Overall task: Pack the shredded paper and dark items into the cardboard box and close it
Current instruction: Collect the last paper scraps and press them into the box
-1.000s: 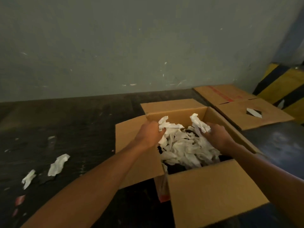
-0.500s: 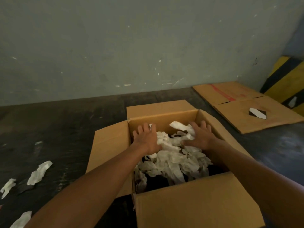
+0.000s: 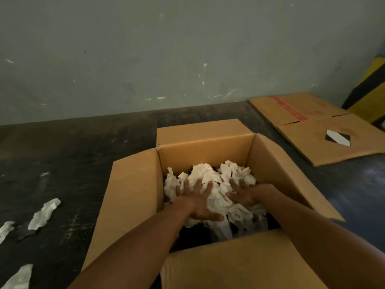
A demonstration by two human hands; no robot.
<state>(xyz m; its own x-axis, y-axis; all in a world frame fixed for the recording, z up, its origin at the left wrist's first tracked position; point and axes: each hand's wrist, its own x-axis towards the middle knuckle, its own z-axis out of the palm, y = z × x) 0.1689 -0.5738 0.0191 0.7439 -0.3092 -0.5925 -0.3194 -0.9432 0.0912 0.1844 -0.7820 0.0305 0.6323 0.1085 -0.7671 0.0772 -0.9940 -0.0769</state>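
An open cardboard box (image 3: 135,197) stands on the dark floor with all its flaps folded outward. Inside lies a heap of white shredded paper (image 3: 210,176), with dark items (image 3: 195,232) showing beneath it at the near side. My left hand (image 3: 198,202) lies flat on the paper, palm down, fingers spread. My right hand (image 3: 244,195) presses on the paper beside it, fingers also spread. Neither hand holds anything.
Loose white paper scraps (image 3: 44,213) lie on the floor to the left, with a small dark scrap (image 3: 25,234) among them. Flattened cardboard (image 3: 325,132) lies at the back right, next to a yellow and black striped barrier (image 3: 370,90). A grey-green wall runs behind.
Both hands dropped the clumps of paper they held and moved down into the box, now pressing flat on the heap. The paper sits lower in the box.
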